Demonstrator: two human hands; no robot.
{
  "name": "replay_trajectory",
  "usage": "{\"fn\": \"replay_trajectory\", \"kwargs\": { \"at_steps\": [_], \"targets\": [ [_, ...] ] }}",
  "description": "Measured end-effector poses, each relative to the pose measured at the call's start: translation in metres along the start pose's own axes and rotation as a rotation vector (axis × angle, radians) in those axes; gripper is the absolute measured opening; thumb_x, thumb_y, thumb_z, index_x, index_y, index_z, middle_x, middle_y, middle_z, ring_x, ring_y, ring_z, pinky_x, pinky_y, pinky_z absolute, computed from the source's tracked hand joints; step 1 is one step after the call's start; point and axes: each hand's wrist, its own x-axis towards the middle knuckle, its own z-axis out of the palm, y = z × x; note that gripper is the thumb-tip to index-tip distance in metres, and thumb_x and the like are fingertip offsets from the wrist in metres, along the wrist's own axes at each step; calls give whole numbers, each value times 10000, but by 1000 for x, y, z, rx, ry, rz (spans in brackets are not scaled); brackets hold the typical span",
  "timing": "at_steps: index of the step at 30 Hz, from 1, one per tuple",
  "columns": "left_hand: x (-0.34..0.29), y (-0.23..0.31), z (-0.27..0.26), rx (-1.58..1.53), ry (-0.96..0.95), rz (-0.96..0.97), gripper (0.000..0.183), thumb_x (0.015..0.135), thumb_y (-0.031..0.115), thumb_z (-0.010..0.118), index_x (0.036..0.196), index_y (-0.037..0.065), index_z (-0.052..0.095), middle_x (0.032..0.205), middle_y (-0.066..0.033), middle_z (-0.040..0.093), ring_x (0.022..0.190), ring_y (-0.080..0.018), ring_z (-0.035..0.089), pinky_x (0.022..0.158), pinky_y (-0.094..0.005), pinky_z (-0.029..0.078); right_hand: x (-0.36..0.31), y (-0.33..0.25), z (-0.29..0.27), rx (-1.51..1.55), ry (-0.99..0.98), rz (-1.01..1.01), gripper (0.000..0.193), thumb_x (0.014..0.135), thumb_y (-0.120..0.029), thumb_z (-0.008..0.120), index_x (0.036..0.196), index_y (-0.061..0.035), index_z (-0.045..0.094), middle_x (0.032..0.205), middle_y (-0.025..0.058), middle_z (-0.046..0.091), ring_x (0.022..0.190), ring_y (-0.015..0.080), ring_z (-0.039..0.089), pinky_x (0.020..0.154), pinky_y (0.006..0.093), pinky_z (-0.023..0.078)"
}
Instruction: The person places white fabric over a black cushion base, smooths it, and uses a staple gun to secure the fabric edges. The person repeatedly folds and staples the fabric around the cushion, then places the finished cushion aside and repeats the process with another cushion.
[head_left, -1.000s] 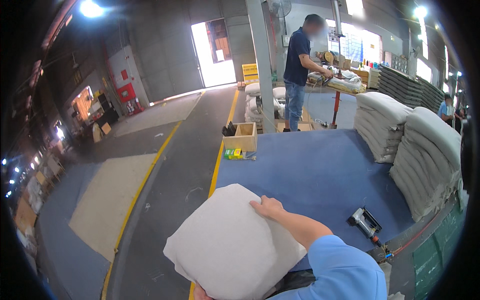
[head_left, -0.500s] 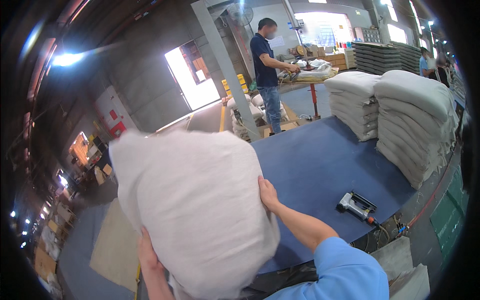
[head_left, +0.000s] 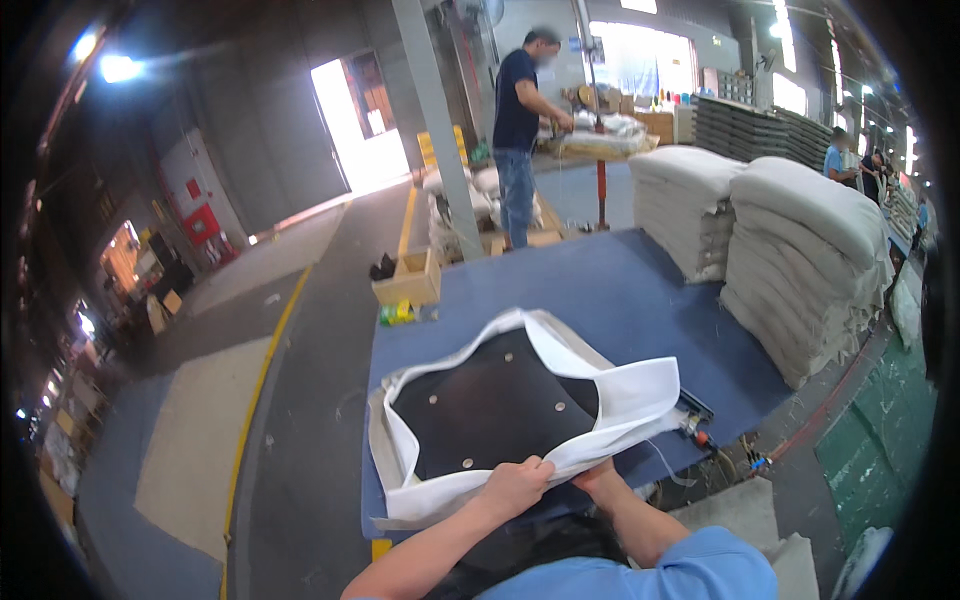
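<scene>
A pale fabric-covered cushion (head_left: 440, 500) lies underside up on the blue tabletop (head_left: 480, 280). Its black base panel (head_left: 490, 405) faces me and has several small round metal-looking fittings. Loose white fabric edging (head_left: 640, 390) stands up around the panel. At the near side, my left hand (head_left: 517, 487) is closed on the fabric edge. Close beside it, my right hand (head_left: 597, 478) grips the same near edge, its fingertips partly hidden under the cloth. A staple gun (head_left: 694, 408) rests just right of the cushion, partly covered by it.
Two tall stacks of pale cushions (head_left: 805, 240) stand at the table's right side. A wooden box (head_left: 412, 278) and a yellow-green packet (head_left: 398, 313) sit at the far left corner. A grey post (head_left: 435, 120) rises beyond; a co-worker (head_left: 516, 130) stands at another table.
The cushion has gone from being held up, pale face toward me, to lying on the table with its black underside up. Both hands moved from its sides to the near edge.
</scene>
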Motion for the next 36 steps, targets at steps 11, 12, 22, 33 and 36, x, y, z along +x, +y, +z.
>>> {"fn": "replay_trajectory", "kwargs": {
  "at_steps": [11,12,22,33,36],
  "targets": [
    [-35,0,79,-164,-91,-62,96,923,157,681,919,92,610,860,-121,609,636,-349,696,557,-469,589,-141,-20,21,-1805,-131,-662,319,863,-131,826,1153,-73,706,1086,91,697,975,253,672,875,410,527],
    [-35,1,78,-181,-91,-66,96,926,156,681,920,92,610,864,-119,609,642,-349,696,563,-468,589,-134,-20,32,-1954,-224,-820,325,841,-128,829,1139,-86,707,1089,86,685,1014,278,656,911,433,506],
    [-38,0,78,-235,71,-85,83,933,153,692,917,80,658,824,-83,592,627,-284,688,566,-412,579,-68,-15,43,-2308,-441,-673,315,719,-243,883,979,-144,734,1070,30,646,1082,281,574,980,497,381],
    [-39,6,64,-277,22,-225,241,896,284,794,896,83,660,865,-75,585,709,-278,672,609,-417,557,-35,-15,36,-2288,-392,-273,219,711,-284,881,757,-143,720,944,7,659,1019,279,588,898,470,386],
    [-37,15,50,-176,-87,-307,283,873,331,817,888,88,672,915,-89,578,834,-293,655,695,-444,537,-32,-17,32,-2295,-376,-215,219,704,-278,885,763,-144,721,955,7,661,1027,284,590,894,475,388]
  ]
}}
